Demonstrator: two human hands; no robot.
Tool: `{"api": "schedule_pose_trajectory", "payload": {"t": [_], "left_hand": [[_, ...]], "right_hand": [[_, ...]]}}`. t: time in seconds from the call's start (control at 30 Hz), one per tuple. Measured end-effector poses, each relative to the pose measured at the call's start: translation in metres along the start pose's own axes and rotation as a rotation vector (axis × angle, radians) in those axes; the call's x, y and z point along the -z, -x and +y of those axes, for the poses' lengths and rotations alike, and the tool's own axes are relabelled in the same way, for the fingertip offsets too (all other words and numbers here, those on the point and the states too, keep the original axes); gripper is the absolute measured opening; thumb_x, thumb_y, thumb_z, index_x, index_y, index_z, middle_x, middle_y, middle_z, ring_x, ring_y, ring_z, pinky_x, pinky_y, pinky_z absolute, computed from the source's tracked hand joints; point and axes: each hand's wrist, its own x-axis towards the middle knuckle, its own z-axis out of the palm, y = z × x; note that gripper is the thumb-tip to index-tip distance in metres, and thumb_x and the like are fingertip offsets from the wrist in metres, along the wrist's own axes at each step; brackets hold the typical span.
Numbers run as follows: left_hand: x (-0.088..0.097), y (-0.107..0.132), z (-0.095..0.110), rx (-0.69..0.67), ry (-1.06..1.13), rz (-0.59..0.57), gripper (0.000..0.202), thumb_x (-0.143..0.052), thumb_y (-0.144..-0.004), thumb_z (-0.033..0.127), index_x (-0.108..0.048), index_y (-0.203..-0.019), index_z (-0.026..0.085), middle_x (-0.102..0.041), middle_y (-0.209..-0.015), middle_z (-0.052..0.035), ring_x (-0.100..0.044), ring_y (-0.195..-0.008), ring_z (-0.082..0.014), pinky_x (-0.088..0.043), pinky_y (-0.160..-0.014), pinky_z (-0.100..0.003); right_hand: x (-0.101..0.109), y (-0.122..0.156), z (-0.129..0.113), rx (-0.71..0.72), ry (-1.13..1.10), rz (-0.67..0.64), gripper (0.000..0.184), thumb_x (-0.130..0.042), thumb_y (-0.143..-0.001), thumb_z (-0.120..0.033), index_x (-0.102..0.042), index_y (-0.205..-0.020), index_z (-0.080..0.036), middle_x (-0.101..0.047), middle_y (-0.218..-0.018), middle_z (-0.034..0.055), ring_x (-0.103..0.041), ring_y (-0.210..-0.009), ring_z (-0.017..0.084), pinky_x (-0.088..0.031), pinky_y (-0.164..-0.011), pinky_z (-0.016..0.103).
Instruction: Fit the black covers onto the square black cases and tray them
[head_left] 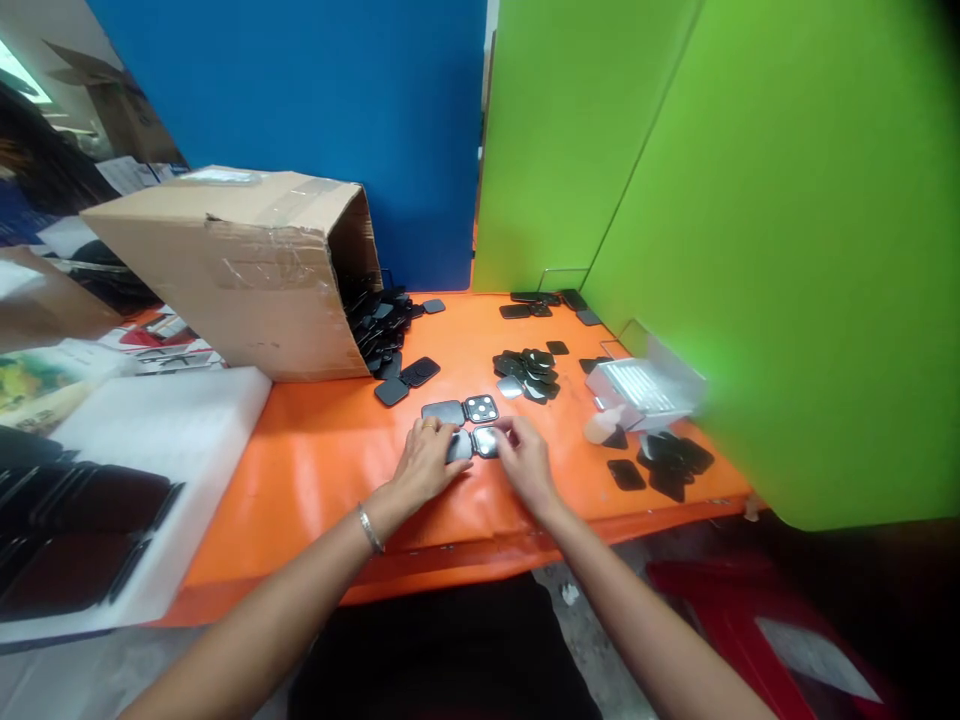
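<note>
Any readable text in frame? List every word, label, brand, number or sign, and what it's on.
None legible.
Cardboard box, top: pale label, too small and blurred to read.
Red item, lower right: white patch, nothing readable.
Printed sheet, far left: blurred.
White box, right: no readable text.
Black pieces, center: no lettering discernible.

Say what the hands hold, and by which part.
The nearer open case: the left hand is on its left panel, the right hand at the edge of its right panel. Whether it is gripped cannot be told.
</note>
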Motion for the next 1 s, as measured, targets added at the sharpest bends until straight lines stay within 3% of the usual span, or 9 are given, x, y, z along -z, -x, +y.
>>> {"api": "schedule_pose_trajectory", "payload": {"t": [0.1,0.23,0.37,0.47,0.6,0.73,0.8,0.9,1.0], "left_hand": [[-0.005,-0.014,0.003,0.031,-0.042,-0.049,0.063,-0.076,-0.071,0.048,-0.053,-0.121,0.018,-0.046,-0.114,-0.0123,-0.042,-0.108,-0.0310,-0.040,-0.092,-0.043],[-0.004,-0.017,0.002,0.048,-0.063,-0.078,0.056,-0.076,-0.070,0.047,-0.053,-0.112,0.018,-0.045,-0.114,-0.0118,-0.041,-0.108,-0.0312,-0.039,-0.090,-0.043],[0.006,0.000,0.001,0.014,-0.071,-0.102,0.048,-0.074,-0.070,0.044,-0.053,-0.103,0.018,-0.049,-0.110,-0.0108,-0.044,-0.102,-0.0305,-0.040,-0.087,-0.044],[0.016,0.023,-0.007,0.008,-0.063,-0.110,0.043,-0.073,-0.070,0.039,-0.053,-0.102,0.019,-0.052,-0.105,-0.0090,-0.045,-0.101,-0.0296,-0.039,-0.087,-0.044],[0.024,0.059,-0.023,0.005,-0.006,-0.131,0.032,-0.066,-0.078,0.033,-0.055,-0.107,0.024,-0.052,-0.106,-0.0071,-0.047,-0.103,-0.0278,-0.038,-0.092,-0.043],[0.020,0.086,-0.033,-0.007,0.077,-0.074,0.039,-0.063,-0.082,0.032,-0.053,-0.118,0.025,-0.051,-0.115,-0.0086,-0.046,-0.110,-0.0276,-0.038,-0.097,-0.042],[0.017,0.091,-0.034,0.023,0.102,-0.039,0.041,-0.063,-0.082,0.035,-0.052,-0.120,0.024,-0.050,-0.117,-0.0093,-0.045,-0.112,-0.0279,-0.039,-0.098,-0.042],[0.015,0.089,-0.032,0.128,0.079,-0.017,0.042,-0.066,-0.077,0.037,-0.053,-0.113,0.021,-0.052,-0.113,-0.0099,-0.047,-0.108,-0.0292,-0.041,-0.094,-0.043],[0.019,0.082,-0.027,0.250,0.089,-0.063,0.043,-0.071,-0.069,0.036,-0.052,-0.104,0.020,-0.055,-0.105,-0.0088,-0.052,-0.100,-0.0294,-0.045,-0.084,-0.040]], "right_hand": [[0.014,-0.042,0.022,-0.158,0.182,-0.006,0.019,-0.051,-0.087,-0.022,-0.060,-0.099,-0.010,-0.061,-0.101,0.0138,-0.057,-0.092,0.022,-0.047,-0.084,0.033],[0.014,-0.082,0.030,-0.256,0.302,-0.012,0.033,-0.058,-0.084,-0.028,-0.058,-0.109,-0.006,-0.053,-0.116,0.0226,-0.049,-0.113,0.032,-0.043,-0.093,0.042],[0.008,-0.104,0.021,-0.358,0.394,-0.045,0.048,-0.070,-0.075,-0.029,-0.055,-0.113,-0.004,-0.047,-0.125,0.0283,-0.043,-0.121,0.041,-0.042,-0.094,0.049],[0.009,-0.109,0.012,-0.405,0.418,-0.075,0.058,-0.073,-0.071,-0.023,-0.049,-0.119,-0.002,-0.052,-0.120,0.0288,-0.050,-0.116,0.039,-0.045,-0.090,0.046],[0.017,-0.098,0.009,-0.377,0.428,-0.124,0.046,-0.058,-0.079,-0.012,-0.045,-0.122,-0.005,-0.063,-0.105,0.0224,-0.061,-0.099,0.031,-0.046,-0.082,0.039],[0.023,-0.065,0.016,-0.216,0.316,-0.067,0.038,-0.049,-0.080,-0.011,-0.049,-0.118,-0.011,-0.066,-0.096,0.0144,-0.062,-0.089,0.025,-0.046,-0.079,0.034],[0.026,-0.043,0.020,-0.205,0.136,-0.113,0.029,-0.051,-0.077,-0.014,-0.055,-0.106,-0.012,-0.066,-0.084,0.0097,-0.063,-0.079,0.022,-0.048,-0.072,0.032],[0.033,-0.012,0.020,-0.243,-0.128,-0.302,0.021,-0.053,-0.077,-0.024,-0.058,-0.094,-0.014,-0.066,-0.074,0.0052,-0.061,-0.064,0.019,-0.048,-0.059,0.029],[0.040,0.009,0.015,-0.147,-0.077,-0.327,0.023,-0.050,-0.078,-0.025,-0.063,-0.094,-0.015,-0.068,-0.078,0.0046,-0.062,-0.067,0.018,-0.049,-0.063,0.030]]}}
